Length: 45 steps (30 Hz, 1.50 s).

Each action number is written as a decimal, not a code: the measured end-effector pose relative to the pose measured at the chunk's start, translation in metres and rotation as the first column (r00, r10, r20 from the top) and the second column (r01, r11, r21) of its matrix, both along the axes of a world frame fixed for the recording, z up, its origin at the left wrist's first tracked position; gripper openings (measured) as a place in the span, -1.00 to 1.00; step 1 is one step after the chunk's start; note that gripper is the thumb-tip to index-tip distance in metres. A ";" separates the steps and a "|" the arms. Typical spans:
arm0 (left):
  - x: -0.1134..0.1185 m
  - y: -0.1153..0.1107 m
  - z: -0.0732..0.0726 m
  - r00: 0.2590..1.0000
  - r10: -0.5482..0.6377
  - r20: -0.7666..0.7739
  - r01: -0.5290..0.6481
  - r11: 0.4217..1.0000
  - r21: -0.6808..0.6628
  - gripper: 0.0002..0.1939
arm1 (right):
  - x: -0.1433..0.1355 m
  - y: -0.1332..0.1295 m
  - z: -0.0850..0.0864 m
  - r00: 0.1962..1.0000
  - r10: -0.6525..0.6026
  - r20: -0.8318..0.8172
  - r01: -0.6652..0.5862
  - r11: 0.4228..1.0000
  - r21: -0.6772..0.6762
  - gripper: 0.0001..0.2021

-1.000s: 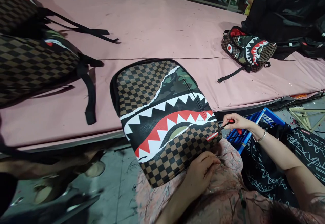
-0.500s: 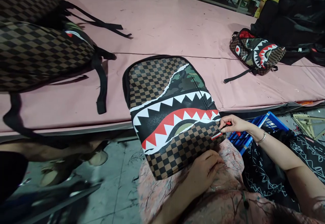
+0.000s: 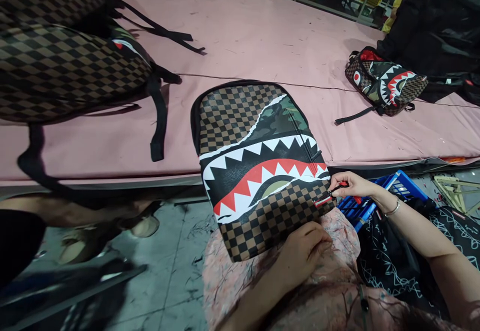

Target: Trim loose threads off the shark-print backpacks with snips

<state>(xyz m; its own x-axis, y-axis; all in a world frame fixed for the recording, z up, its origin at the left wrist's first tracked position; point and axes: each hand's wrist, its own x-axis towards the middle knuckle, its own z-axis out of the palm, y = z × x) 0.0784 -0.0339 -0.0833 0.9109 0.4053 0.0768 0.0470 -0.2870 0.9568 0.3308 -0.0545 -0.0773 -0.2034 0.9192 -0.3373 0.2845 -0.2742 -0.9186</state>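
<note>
A backpack (image 3: 240, 121) with brown-and-black checks, a camouflage patch and a red-and-white shark mouth leans from my lap onto the table edge. At its lower edge is my left hand (image 3: 305, 248), fingers curled in against the bag; their tips are partly hidden. My right hand (image 3: 352, 185) is closed around small red-handled thread snips (image 3: 343, 185), held at the bag's lower right side. Their dark tip is beside a small red-and-white label (image 3: 323, 200). Loose dark threads (image 3: 303, 138) hang on the bag's right side.
Checkered backpacks (image 3: 75, 71) with dangling straps lie left on the pink table (image 3: 262, 36). A smaller shark-mouth bag (image 3: 390, 81) and black bags (image 3: 423, 31) are at right. Below stand a blue crate (image 3: 405, 188) and black patterned bags (image 3: 397, 271). Another person's leg (image 3: 82, 216) shows at lower left.
The view has shifted slightly, so the table and bags appear farther right. The backpack's top has moved a little right; both hands keep nearly the same pose, with the snips still in my right hand.
</note>
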 end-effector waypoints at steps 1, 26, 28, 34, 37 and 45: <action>0.000 0.000 0.000 1.000 0.004 -0.003 -0.004 1.000 0.003 -0.82 | -0.001 0.001 0.002 1.000 0.008 0.015 -0.008 1.000 0.010 -0.74; 0.034 0.158 0.018 0.929 0.358 -0.097 -0.364 0.930 -0.051 -0.80 | -0.008 0.037 -0.004 0.879 -0.456 -0.138 0.475 0.863 0.173 -0.72; 0.063 0.199 0.007 0.828 0.517 -0.219 -0.497 0.856 0.143 -0.80 | -0.011 0.059 -0.012 0.761 -0.619 -0.193 0.648 0.741 0.177 -0.69; 0.131 0.276 0.005 0.707 0.681 -0.189 -0.605 0.722 0.337 -0.84 | -0.021 0.120 -0.027 0.640 -0.742 -0.200 0.758 0.568 0.322 -0.65; 0.145 0.287 0.008 0.705 0.686 -0.179 -0.593 0.709 0.382 -0.91 | -0.019 0.142 -0.027 0.638 -0.751 -0.172 0.738 0.532 0.416 -0.67; 0.132 0.305 -0.005 0.677 0.705 -0.210 -0.639 0.705 0.308 -0.77 | -0.019 0.181 -0.016 0.638 -0.744 0.197 0.526 0.608 0.595 -0.80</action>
<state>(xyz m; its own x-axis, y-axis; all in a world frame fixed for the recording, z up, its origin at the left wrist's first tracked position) 0.2105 0.2712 -0.0885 0.3860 0.9225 0.0053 0.5646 -0.2408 0.7895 0.3117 0.1269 -0.0930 0.5435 0.8033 0.2435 0.5538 -0.1252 -0.8232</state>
